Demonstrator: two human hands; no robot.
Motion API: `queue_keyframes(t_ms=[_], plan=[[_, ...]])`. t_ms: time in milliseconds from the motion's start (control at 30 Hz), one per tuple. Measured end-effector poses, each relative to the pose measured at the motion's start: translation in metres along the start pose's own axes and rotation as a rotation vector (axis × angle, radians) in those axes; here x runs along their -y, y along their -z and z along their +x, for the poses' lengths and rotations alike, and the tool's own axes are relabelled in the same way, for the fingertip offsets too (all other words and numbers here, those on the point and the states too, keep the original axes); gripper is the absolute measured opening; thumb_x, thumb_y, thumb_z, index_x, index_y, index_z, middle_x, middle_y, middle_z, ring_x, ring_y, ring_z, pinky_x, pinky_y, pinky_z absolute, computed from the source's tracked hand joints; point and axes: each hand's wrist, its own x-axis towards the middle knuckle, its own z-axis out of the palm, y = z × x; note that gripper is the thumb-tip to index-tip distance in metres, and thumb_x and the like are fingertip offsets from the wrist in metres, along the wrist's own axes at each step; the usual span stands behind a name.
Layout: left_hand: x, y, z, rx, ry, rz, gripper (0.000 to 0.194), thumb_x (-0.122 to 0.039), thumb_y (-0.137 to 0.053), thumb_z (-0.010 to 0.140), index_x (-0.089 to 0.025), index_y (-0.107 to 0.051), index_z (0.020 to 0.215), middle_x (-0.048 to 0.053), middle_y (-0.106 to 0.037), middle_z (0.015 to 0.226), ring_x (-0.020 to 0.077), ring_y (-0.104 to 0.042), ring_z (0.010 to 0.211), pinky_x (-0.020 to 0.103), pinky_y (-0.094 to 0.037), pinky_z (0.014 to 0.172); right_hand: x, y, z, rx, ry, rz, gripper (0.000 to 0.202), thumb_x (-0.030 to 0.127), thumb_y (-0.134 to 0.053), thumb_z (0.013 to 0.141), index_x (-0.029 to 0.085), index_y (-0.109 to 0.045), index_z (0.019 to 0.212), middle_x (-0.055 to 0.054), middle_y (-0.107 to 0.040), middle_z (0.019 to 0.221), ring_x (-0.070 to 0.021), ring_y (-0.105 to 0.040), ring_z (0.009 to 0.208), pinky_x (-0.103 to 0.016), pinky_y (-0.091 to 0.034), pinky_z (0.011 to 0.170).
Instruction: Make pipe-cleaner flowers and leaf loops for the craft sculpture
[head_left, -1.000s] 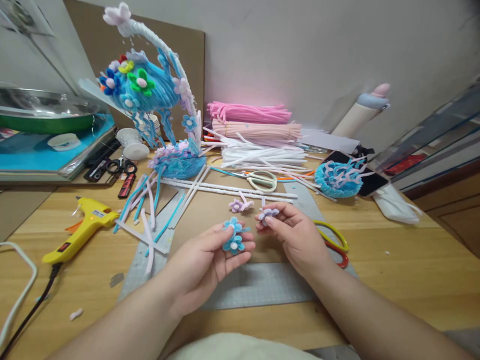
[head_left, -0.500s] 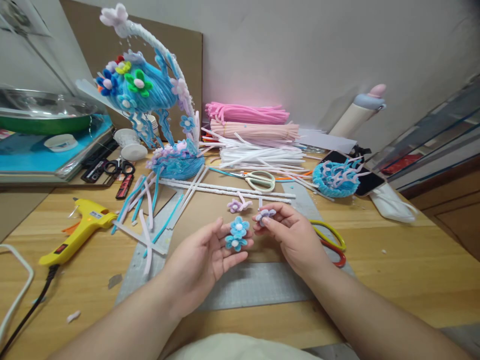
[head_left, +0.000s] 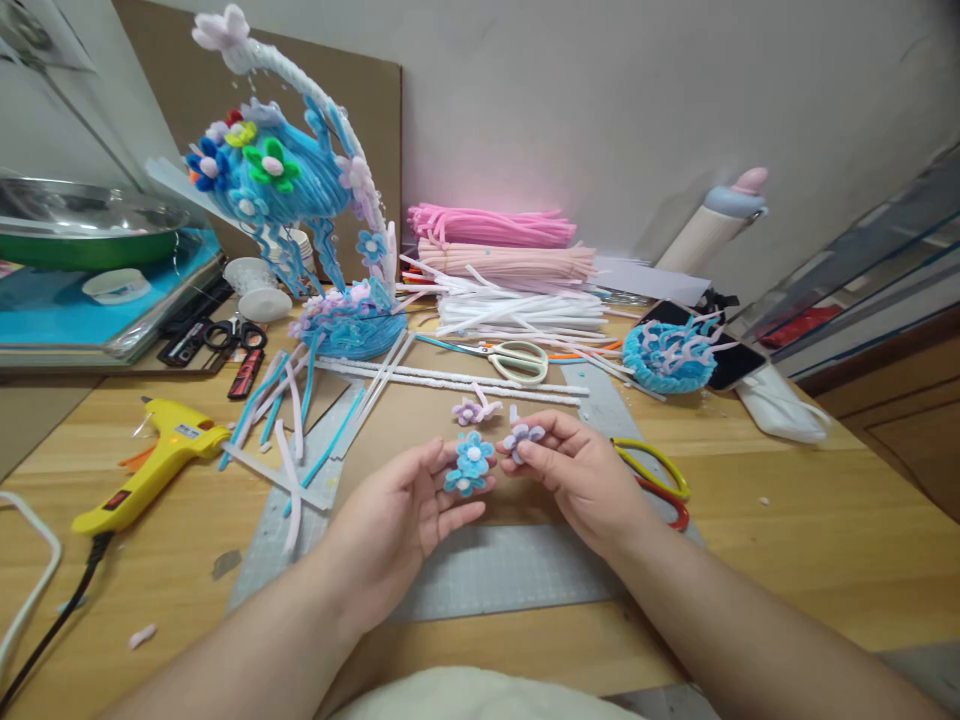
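Two light-blue fuzzy flowers with white centres point(head_left: 473, 453) rest against the fingers of my left hand point(head_left: 409, 500), palm up, fingers curled loosely round them. Between the thumb and fingers of my right hand point(head_left: 589, 480) is a small lavender flower point(head_left: 523, 437), close beside the blue pair. Just beyond both hands, a purple and pink flower piece point(head_left: 471, 410) lies on the brown board point(head_left: 405, 415). The board sits on a grey cutting mat point(head_left: 510, 575).
A yellow glue gun point(head_left: 154, 455) lies at the left, near loose blue and pink stems. Behind stand a blue flower-covered jellyfish model point(head_left: 292, 180) and bundles of pipe cleaners point(head_left: 517, 305). Pale-handled scissors point(head_left: 519, 362) lie ahead; red and yellow handles point(head_left: 671, 480) sit beside my right forearm.
The lavender flower in my right hand has come slightly nearer the blue flowers and turned a little. The whole view has shifted slightly.
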Motion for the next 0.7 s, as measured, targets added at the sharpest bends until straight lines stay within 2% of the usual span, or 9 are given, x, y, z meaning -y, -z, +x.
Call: queue_keyframes(t_ms=[300, 467, 633, 700], plan=[[-0.0012, -0.0002, -0.0004, -0.003, 0.003, 0.025, 0.018, -0.027, -0.046, 0.086, -0.016, -0.06, 0.089, 0.01, -0.067, 0.104, 0.0238, -0.06, 0.104, 0.038, -0.043, 0.092, 0.0056, -0.004, -0.0036, 0.042, -0.079, 0.086, 0.017, 0.024, -0.075, 0.067, 0.02, -0.065, 0.081, -0.001, -0.071, 0.075, -0.012, -0.066, 0.066, -0.024, -0.052, 0.068], [-0.0012, 0.0015, 0.0013, 0.023, -0.01, 0.05, 0.022, -0.026, -0.045, 0.086, -0.017, -0.062, 0.095, 0.009, -0.066, 0.108, 0.0235, -0.057, 0.108, 0.037, -0.042, 0.093, 0.0068, -0.0039, -0.0035, 0.025, -0.107, 0.069, 0.02, 0.025, -0.076, 0.065, 0.02, -0.064, 0.08, -0.001, -0.07, 0.072, -0.0131, -0.066, 0.064, -0.026, -0.053, 0.064], [0.0009, 0.0012, 0.0005, 0.113, -0.048, 0.169, 0.024, -0.023, -0.052, 0.084, -0.017, -0.061, 0.106, 0.009, -0.063, 0.112, 0.0211, -0.054, 0.107, 0.032, -0.042, 0.089, 0.0014, -0.0029, -0.0018, -0.006, -0.037, 0.01, 0.02, 0.027, -0.075, 0.068, 0.02, -0.062, 0.082, -0.001, -0.069, 0.075, -0.0128, -0.064, 0.066, -0.027, -0.051, 0.068], [0.0023, -0.0001, 0.0002, 0.097, -0.085, 0.242, 0.023, -0.021, -0.059, 0.081, -0.017, -0.062, 0.104, 0.007, -0.064, 0.107, 0.0185, -0.056, 0.098, 0.029, -0.043, 0.083, -0.0015, -0.0025, -0.0009, -0.009, 0.008, -0.037, 0.02, 0.028, -0.071, 0.072, 0.02, -0.061, 0.087, -0.001, -0.068, 0.079, -0.0121, -0.063, 0.068, -0.026, -0.05, 0.069]])
